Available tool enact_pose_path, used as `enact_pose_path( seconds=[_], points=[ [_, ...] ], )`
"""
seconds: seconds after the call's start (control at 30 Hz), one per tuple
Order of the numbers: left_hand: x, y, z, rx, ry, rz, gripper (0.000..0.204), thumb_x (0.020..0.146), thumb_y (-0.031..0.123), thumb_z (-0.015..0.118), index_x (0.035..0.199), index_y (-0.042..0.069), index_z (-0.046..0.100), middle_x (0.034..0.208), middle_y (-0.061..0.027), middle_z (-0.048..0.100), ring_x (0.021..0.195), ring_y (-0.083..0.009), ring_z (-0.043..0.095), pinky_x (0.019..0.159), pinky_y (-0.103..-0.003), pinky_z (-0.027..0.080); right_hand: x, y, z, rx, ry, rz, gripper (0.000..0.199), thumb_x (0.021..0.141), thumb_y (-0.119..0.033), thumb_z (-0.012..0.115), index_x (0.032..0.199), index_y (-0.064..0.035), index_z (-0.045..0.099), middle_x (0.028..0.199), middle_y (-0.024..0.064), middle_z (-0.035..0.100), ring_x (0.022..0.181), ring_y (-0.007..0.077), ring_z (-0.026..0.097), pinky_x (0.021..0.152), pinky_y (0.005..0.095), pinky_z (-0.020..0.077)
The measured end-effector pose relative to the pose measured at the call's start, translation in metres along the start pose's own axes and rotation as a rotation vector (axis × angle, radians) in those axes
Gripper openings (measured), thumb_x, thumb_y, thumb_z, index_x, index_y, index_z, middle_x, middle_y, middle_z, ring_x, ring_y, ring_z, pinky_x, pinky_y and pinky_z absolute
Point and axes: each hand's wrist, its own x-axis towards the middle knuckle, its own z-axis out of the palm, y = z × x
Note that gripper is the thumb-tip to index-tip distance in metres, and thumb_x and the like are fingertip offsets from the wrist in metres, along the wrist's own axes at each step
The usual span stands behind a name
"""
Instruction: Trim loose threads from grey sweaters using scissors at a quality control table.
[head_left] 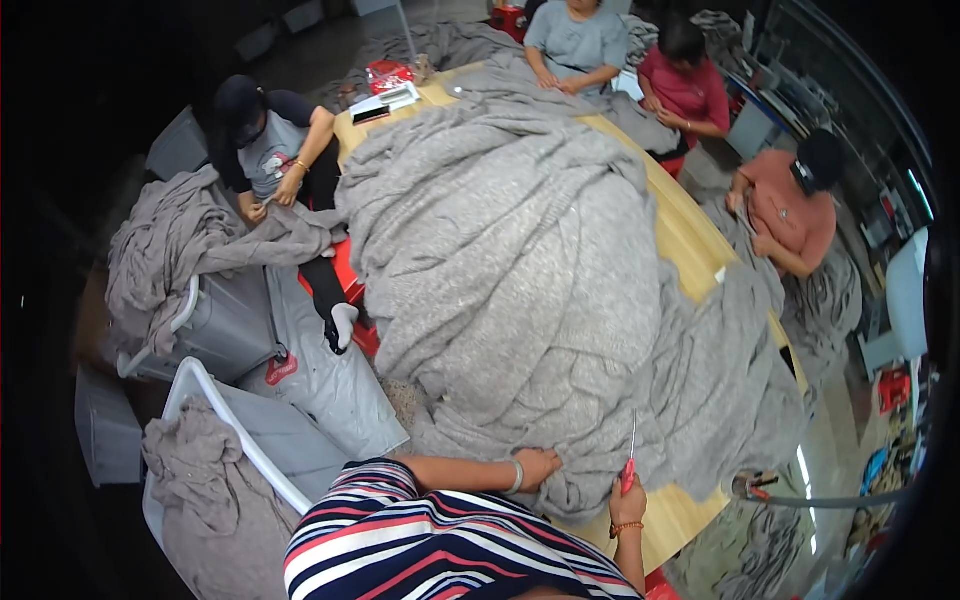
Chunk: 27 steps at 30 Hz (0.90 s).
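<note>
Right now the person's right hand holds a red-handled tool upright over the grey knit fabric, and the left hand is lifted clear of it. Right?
Not quite. In the head view the left hand presses on the grey knit fabric. The right hand does hold the red-handled tool upright.

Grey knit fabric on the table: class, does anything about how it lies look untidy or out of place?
Yes. The grey knit fabric is heaped in a rumpled mound, hiding most of the wooden table and spilling over its edges.
</note>
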Motion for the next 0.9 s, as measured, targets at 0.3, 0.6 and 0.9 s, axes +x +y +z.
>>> enact_pose_path(
  seconds=[0.3, 0.6, 0.9],
  points=[
    [-0.045, 0.018, -0.198, -0.177, 0.722, 0.359, 0.034, 0.068, 0.007, 0.065, 0.102, 0.005, 0.058, 0.095, -0.0144, 0.056, 0.087, -0.0343, 0.059, 0.071, -0.042, 0.048, 0.04, -0.03, -0.006, 0.539, 0.029, -0.12, 0.042, 0.084, 0.001, 0.054, 0.126, 0.0064, 0.054, 0.115, 0.0165, 0.066, 0.108, 0.0236, 0.062, 0.096, 0.0325, 0.0446],
    [-0.006, -0.132, -0.264, -0.013, 0.987, -0.112, 0.046, 0.071, 0.013, 0.071, 0.112, 0.007, 0.053, 0.102, -0.0158, 0.057, 0.088, -0.0362, 0.059, 0.074, -0.046, 0.049, 0.09, -0.035, 0.044, 0.326, 0.184, -0.07, 0.021, 0.089, -0.016, 0.058, 0.098, 0.0027, 0.055, 0.064, 0.0079, 0.058, 0.049, 0.0198, 0.054, 0.046, 0.0357, 0.0442],
    [0.021, -0.189, -0.224, -0.321, 0.666, -0.325, 0.042, 0.074, 0.002, 0.062, 0.115, 0.006, 0.051, 0.118, -0.0215, 0.058, 0.105, -0.0413, 0.061, 0.087, -0.049, 0.049, 0.074, -0.001, 0.12, -0.005, 0.281, 0.22, 0.051, 0.079, -0.005, 0.052, 0.13, 0.0017, 0.048, 0.108, 0.0261, 0.065, 0.101, 0.0426, 0.062, 0.089, 0.0443, 0.047]
  ],
)
